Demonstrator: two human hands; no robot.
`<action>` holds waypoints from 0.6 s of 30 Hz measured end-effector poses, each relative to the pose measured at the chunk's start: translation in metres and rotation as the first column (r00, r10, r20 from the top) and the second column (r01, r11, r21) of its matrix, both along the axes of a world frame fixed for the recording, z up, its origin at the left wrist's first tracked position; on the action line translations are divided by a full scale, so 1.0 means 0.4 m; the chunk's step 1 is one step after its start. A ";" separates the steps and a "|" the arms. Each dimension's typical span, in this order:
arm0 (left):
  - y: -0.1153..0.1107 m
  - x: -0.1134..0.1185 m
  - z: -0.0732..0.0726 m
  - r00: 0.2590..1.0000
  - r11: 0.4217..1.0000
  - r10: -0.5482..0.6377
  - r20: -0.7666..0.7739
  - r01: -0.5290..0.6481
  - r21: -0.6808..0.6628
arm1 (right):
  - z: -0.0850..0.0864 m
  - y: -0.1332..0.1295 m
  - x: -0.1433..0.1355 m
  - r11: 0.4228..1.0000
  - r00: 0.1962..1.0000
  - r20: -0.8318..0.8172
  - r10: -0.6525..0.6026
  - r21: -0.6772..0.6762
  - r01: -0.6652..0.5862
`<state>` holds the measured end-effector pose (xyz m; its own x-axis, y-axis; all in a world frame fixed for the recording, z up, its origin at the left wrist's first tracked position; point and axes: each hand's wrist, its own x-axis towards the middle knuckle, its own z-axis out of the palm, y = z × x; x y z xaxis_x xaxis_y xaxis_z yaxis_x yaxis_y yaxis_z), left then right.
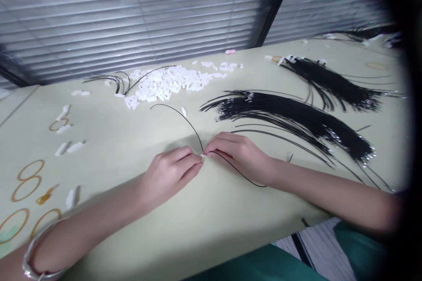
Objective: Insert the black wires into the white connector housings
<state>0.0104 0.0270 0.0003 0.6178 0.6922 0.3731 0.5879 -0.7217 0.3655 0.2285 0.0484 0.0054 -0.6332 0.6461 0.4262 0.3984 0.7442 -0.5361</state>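
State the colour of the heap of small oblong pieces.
The heap of small oblong pieces is white, shown in the head view.

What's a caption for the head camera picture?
Left hand and right hand meet at a white piece and black wire.

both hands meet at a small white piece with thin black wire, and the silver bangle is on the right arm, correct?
Wrong arm: the head view shows the silver bangle on the left arm. The left hand and right hand meet at the small white piece with thin black wire.
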 end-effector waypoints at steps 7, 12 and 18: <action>0.002 0.005 0.004 0.999 0.999 -0.030 0.016 0.029 0.016 | 0.000 -0.001 0.002 1.000 1.000 0.026 -0.008 0.024 0.007; 0.004 0.004 0.008 0.998 0.999 -0.051 0.021 0.051 0.015 | 0.000 -0.004 0.004 1.000 0.999 0.049 0.006 0.014 -0.007; 0.004 0.009 0.006 0.999 0.997 -0.037 0.000 0.037 0.066 | 0.000 -0.003 0.002 1.000 0.999 0.040 0.002 -0.012 -0.002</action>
<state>0.0140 0.0287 0.0029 0.6418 0.6427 0.4184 0.5599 -0.7655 0.3171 0.2293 0.0472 0.0055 -0.6509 0.6495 0.3930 0.4182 0.7388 -0.5284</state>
